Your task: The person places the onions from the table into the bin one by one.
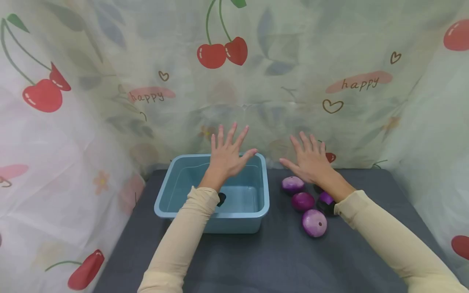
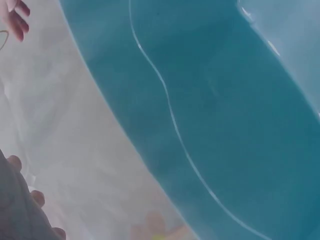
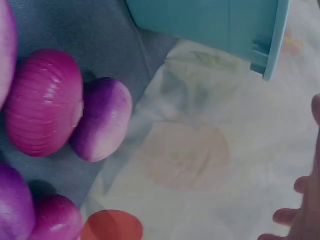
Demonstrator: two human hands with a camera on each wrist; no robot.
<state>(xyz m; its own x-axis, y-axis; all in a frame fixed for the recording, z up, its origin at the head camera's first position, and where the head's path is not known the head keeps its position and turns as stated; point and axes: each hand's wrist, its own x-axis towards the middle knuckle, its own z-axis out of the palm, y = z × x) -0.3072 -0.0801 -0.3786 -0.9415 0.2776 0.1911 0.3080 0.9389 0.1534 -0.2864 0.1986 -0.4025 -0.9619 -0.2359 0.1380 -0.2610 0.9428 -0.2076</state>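
Observation:
My left hand (image 1: pixel 228 158) hovers over the blue plastic basin (image 1: pixel 234 224), fingers straight and spread, holding nothing. The left wrist view is filled mostly by the basin's wall (image 2: pixel 235 125). To the right, my right hand (image 1: pixel 310 163) is held up with its fingers spread, just past several purple onions. Nearest it is a purple-and-white onion (image 1: pixel 292 184); a magenta onion (image 1: pixel 303 201) and a pale purple onion (image 1: pixel 314 223) lie closer to me. My right forearm partly hides a violet onion (image 1: pixel 326 198). Another small magenta onion (image 3: pixel 56 220) shows in the right wrist view.
A dark grey cloth (image 1: pixel 286 260) covers the table. Pale curtain-like sheets (image 1: pixel 293 101) with cherry prints hang behind it and on both sides. A small black object (image 1: pixel 221 199) shows beside my left cuff, over the basin.

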